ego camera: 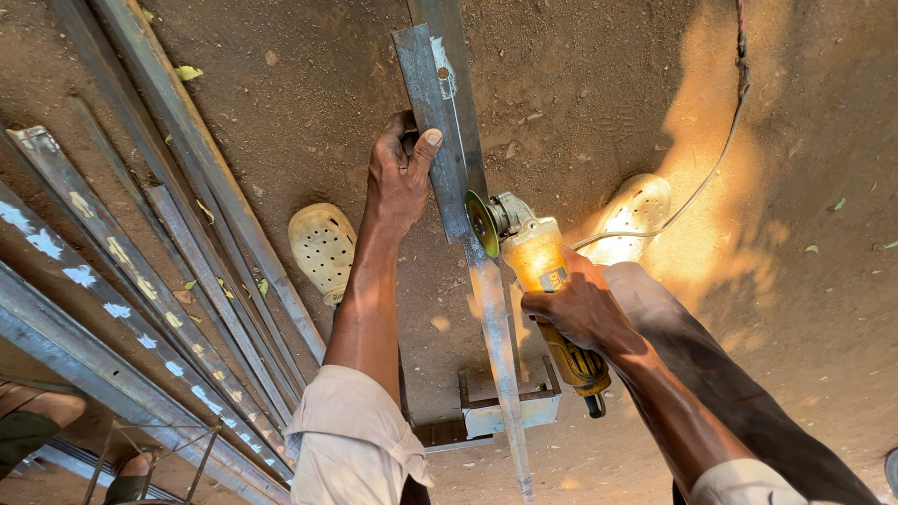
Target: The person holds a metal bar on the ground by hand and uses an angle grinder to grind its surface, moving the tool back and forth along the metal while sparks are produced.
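The left hand (398, 178) is closed around a long flat steel bar (440, 140), thumb pressed on its upper face. The bar runs lengthwise over the dirt floor (580, 84), its near part resting on a small metal stand (510, 407). The right hand (575, 309) has a full closed grip on the yellow body of an angle grinder (538, 271). The grinder disc (482, 224) touches the right edge of the bar, just beside the left hand. Steel angle lengths (168, 281) lie along the floor's left edge. Two pale clogs (323, 248) flank the bar.
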Demonstrator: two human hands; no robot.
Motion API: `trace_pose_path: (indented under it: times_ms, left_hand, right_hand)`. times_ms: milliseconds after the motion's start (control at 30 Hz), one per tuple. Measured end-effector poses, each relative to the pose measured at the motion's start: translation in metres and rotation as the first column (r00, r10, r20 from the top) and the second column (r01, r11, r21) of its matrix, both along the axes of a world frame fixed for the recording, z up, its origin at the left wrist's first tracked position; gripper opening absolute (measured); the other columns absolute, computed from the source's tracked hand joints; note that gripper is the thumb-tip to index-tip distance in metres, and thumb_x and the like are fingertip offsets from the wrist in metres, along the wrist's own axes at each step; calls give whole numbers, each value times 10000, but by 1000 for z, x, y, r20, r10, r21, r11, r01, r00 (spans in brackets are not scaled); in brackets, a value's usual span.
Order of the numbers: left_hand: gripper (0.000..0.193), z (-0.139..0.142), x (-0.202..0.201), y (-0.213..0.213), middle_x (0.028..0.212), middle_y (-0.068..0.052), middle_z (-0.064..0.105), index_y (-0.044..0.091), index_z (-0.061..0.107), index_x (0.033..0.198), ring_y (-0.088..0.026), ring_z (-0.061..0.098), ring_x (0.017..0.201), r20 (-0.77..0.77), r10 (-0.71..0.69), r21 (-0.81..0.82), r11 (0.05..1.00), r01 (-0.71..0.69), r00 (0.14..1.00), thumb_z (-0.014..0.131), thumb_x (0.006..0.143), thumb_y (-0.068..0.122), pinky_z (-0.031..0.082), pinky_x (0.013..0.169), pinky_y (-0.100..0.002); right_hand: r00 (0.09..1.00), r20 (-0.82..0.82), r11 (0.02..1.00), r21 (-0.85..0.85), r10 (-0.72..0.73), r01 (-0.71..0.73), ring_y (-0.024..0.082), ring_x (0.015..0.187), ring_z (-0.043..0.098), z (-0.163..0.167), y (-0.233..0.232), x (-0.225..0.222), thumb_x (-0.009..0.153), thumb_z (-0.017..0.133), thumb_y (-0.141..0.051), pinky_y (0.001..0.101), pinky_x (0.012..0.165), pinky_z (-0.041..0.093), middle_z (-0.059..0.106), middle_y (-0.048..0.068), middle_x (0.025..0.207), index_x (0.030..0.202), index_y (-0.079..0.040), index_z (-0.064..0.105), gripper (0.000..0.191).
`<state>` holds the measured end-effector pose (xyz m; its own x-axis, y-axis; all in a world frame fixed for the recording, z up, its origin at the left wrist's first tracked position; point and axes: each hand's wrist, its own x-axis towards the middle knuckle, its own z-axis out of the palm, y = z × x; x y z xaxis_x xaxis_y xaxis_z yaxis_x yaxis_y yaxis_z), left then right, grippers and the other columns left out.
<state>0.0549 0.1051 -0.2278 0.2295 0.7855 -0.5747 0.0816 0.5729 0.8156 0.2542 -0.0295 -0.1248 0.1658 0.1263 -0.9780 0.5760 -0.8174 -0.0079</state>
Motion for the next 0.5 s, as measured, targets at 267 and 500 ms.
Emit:
trace_pose_path:
  times_ms: [267, 500]
  left_hand:
    - [537, 4, 2, 1, 965, -118, 735, 42, 635, 1206, -202, 729, 904, -20, -9, -22, 1000, 9, 1000, 597, 984, 529, 632, 813, -390]
    - [575, 4, 1, 3, 1008, -127, 738, 37, 627, 1215, -209, 736, 935, -59, -28, 10, 1000, 28, 998, 576, 987, 563, 623, 835, -391]
  right_hand:
    - [1000, -4, 994, -104, 19, -19, 246, 661, 637, -6, -7, 3, 706, 722, -318, 441, 643, 551, 671, 100, 779, 1036, -86, 614, 417]
    - [977, -87, 969, -140, 194, -205, 224, 585, 620, -7, -3, 5, 787, 687, -387, 429, 606, 540, 670, 96, 688, 888, -66, 660, 337]
